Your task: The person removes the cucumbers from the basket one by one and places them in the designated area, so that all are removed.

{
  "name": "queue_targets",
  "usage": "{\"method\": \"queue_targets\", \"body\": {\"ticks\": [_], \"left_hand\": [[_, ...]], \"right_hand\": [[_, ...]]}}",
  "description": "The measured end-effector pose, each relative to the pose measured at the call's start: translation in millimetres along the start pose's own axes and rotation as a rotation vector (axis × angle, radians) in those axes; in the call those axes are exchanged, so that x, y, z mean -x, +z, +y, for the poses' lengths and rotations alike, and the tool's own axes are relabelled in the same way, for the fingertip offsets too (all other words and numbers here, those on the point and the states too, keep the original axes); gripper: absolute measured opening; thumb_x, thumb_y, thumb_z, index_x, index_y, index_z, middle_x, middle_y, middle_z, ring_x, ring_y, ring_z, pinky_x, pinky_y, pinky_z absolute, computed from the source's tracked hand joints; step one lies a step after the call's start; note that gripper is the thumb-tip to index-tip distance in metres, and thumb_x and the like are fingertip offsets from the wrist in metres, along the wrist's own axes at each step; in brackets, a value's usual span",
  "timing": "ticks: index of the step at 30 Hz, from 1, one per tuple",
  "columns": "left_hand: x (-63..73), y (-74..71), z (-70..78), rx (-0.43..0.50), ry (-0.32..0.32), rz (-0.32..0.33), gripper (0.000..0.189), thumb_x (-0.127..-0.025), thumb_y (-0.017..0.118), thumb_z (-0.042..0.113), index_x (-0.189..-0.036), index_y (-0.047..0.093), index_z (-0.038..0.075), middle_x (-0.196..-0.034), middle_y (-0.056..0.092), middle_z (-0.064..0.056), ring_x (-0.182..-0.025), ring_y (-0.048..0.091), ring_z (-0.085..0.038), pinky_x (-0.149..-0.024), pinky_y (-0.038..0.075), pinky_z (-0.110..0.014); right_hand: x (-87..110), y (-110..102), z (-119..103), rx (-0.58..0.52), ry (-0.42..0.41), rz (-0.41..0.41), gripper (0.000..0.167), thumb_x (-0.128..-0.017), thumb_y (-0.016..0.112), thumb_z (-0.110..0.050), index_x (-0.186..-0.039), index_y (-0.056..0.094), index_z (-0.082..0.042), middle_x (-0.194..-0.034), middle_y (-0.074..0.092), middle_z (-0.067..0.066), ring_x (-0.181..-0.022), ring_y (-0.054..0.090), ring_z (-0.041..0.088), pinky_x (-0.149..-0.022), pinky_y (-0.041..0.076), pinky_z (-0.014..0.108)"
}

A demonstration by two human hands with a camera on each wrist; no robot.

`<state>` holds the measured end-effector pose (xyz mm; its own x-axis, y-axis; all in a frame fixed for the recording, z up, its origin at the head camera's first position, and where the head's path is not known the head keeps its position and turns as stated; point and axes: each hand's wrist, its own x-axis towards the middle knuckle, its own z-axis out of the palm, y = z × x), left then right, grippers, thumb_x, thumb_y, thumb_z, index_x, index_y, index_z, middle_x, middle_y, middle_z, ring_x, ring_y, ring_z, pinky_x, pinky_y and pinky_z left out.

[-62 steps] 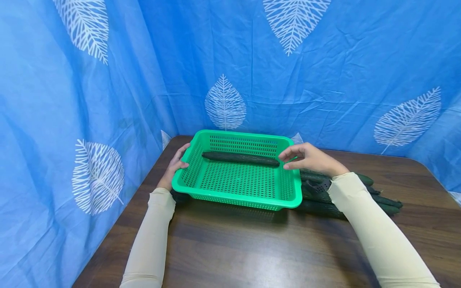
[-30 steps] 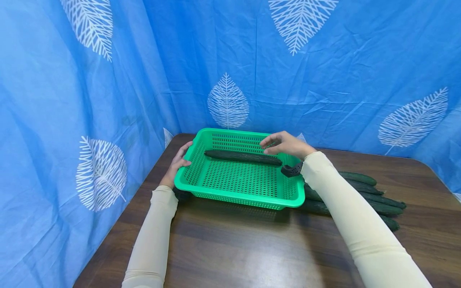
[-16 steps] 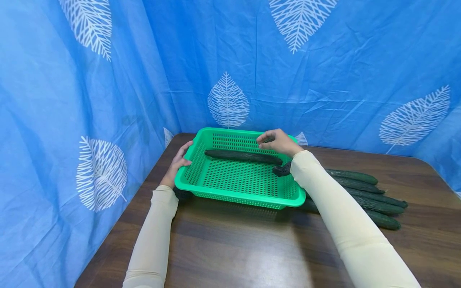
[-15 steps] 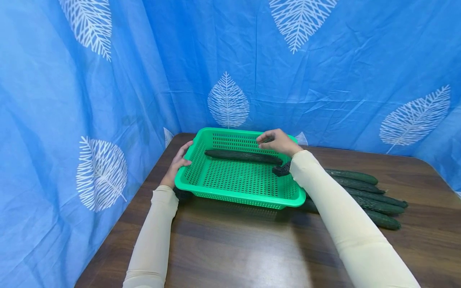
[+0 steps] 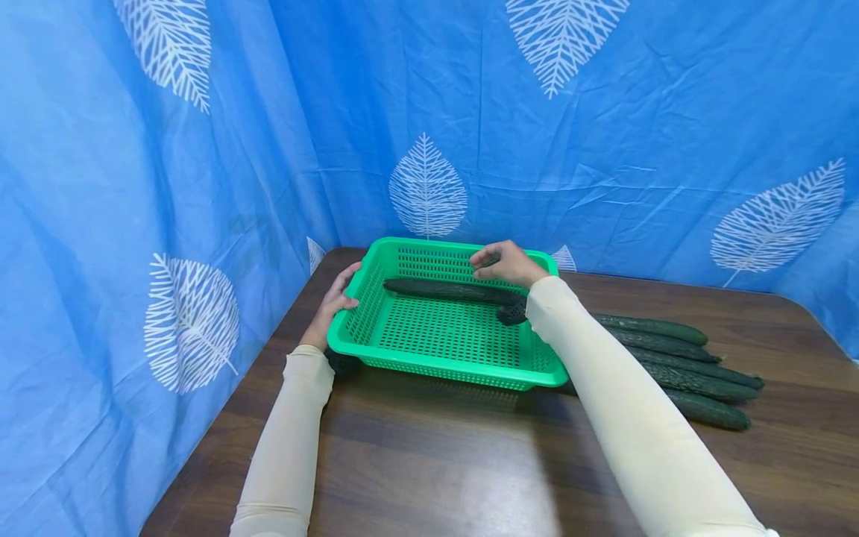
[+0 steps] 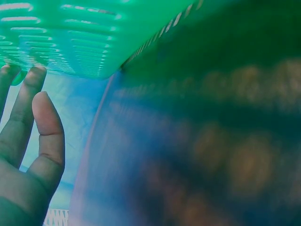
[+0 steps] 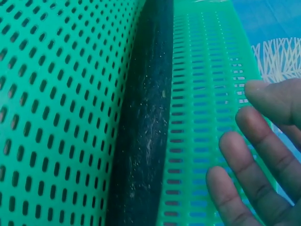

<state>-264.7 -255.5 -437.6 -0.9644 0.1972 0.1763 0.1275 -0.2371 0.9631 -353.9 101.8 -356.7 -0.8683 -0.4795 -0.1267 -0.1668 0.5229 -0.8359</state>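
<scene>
A green perforated plastic basket [image 5: 443, 365] is raised and tilted, with one long dark cucumber [image 5: 439, 290] lying along its back side. My left hand [image 5: 332, 304] grips the basket's left rim, thumb over the edge; in the left wrist view its other fingers reach up to the perforated wall from outside. Above the cucumber's right end, near the back wall, my right hand [image 5: 506, 263] hovers with loosely bent fingers. The right wrist view shows these fingertips [image 7: 221, 181] apart from the cucumber, with nothing in them. Whether they touch the basket wall, I cannot tell.
Several cucumbers [image 5: 671, 348] lie side by side on the brown wooden table [image 5: 429, 455], right of the basket, partly behind my right sleeve. A blue curtain [image 5: 590, 149] with white leaf prints hangs close behind and to the left.
My right hand has moved left from the basket's right rim to over its inside and slowed there. The left hand, basket and cucumber keep nearly the same place; the view shifts slightly.
</scene>
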Motion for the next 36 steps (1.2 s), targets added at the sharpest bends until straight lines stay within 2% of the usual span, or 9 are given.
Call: {"method": "queue_targets", "body": {"ticks": [7,11,16,19,28,32,36], "left_hand": [[-0.1,2.3,0.9,0.013,-0.011,0.006,0.088,-0.091,0.04,0.002,-0.172,0.007,-0.002,-0.162,0.03,-0.028,-0.119,0.061,-0.007,-0.1,0.053,-0.022],[-0.8,3.6,0.2,0.018,-0.006,0.002,0.088,-0.09,0.04,0.002,-0.171,0.006,-0.003,-0.163,0.029,-0.028,-0.119,0.06,-0.006,-0.101,0.053,-0.022],[-2.5,5.0,-1.9,0.042,0.022,-0.005,0.087,-0.089,0.04,-0.001,-0.169,0.007,-0.007,-0.152,0.044,-0.011,-0.121,0.06,-0.006,-0.104,0.052,-0.024],[-3.0,4.9,-1.9,0.051,0.025,0.002,0.087,-0.089,0.04,-0.002,-0.169,0.007,-0.008,-0.148,0.047,-0.005,-0.12,0.061,-0.006,-0.104,0.053,-0.024],[-3.4,4.2,0.1,0.027,0.004,0.007,0.088,-0.088,0.039,0.001,-0.17,0.006,-0.006,-0.165,0.024,-0.032,-0.12,0.059,-0.005,-0.104,0.051,-0.022],[-2.9,3.2,0.3,0.016,-0.005,0.01,0.089,-0.089,0.038,0.002,-0.17,0.006,-0.005,-0.167,0.018,-0.037,-0.118,0.06,-0.005,-0.103,0.051,-0.021],[-2.5,2.2,-0.3,0.027,0.008,0.003,0.088,-0.089,0.037,0.0,-0.17,0.004,-0.007,-0.167,0.017,-0.036,-0.119,0.059,-0.004,-0.106,0.051,-0.023]], "right_hand": [[-4.7,9,0,0.017,0.036,0.003,0.04,-0.104,0.067,-0.003,-0.143,0.064,0.009,-0.147,0.061,0.028,-0.142,0.052,0.044,-0.118,0.047,0.058],[-8.9,14,5,0.048,0.053,-0.003,0.04,-0.104,0.069,-0.004,-0.142,0.065,0.007,-0.148,0.061,0.027,-0.143,0.052,0.043,-0.118,0.048,0.057],[-13.8,18,10,0.061,0.076,0.015,0.043,-0.102,0.071,-0.003,-0.144,0.065,0.005,-0.148,0.063,0.025,-0.14,0.056,0.041,-0.116,0.051,0.056],[-15.8,20,13,0.075,0.08,0.022,0.045,-0.102,0.071,-0.002,-0.146,0.063,0.004,-0.147,0.063,0.025,-0.138,0.058,0.041,-0.115,0.052,0.056],[-19.7,25,17,0.163,0.073,-0.026,0.05,-0.1,0.072,-0.001,-0.149,0.061,0.005,-0.147,0.063,0.025,-0.136,0.06,0.041,-0.113,0.054,0.053],[-22.1,27,19,0.203,0.056,-0.048,0.051,-0.099,0.074,0.0,-0.148,0.062,0.005,-0.148,0.062,0.025,-0.137,0.059,0.041,-0.113,0.054,0.052],[-22.9,30,19,0.253,0.045,-0.064,0.053,-0.098,0.076,0.0,-0.149,0.061,0.006,-0.148,0.062,0.025,-0.137,0.06,0.041,-0.113,0.054,0.052]]}}
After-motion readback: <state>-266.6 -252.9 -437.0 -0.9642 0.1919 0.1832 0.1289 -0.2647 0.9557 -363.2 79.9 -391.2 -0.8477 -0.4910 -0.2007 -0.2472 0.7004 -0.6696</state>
